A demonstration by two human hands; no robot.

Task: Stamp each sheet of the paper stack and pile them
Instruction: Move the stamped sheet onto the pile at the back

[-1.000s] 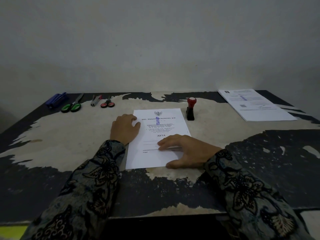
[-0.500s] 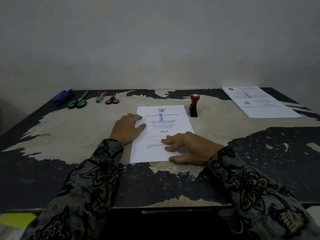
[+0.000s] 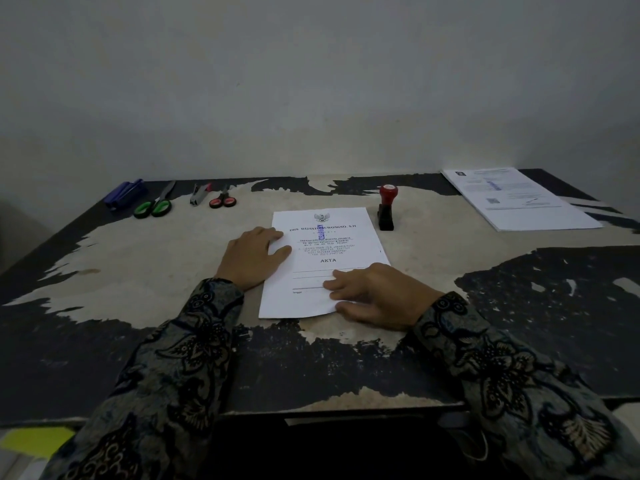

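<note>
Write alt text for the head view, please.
Both hands, left hand and right hand, rest flat on a stamped sheet on a worn table. A red-topped stamp stands behind it, a paper pile far right.

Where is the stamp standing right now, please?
In the head view the red-handled stamp stands upright on the table, untouched, just beyond the far right corner of the sheet under both hands, with the paper pile farther right.

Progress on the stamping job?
Done: top sheet already carries a blue stamp mark near its header; stamp stands upright, released. In hand: left hand and right hand rest on the sheet. Left: moving it to the pile far right.
</note>
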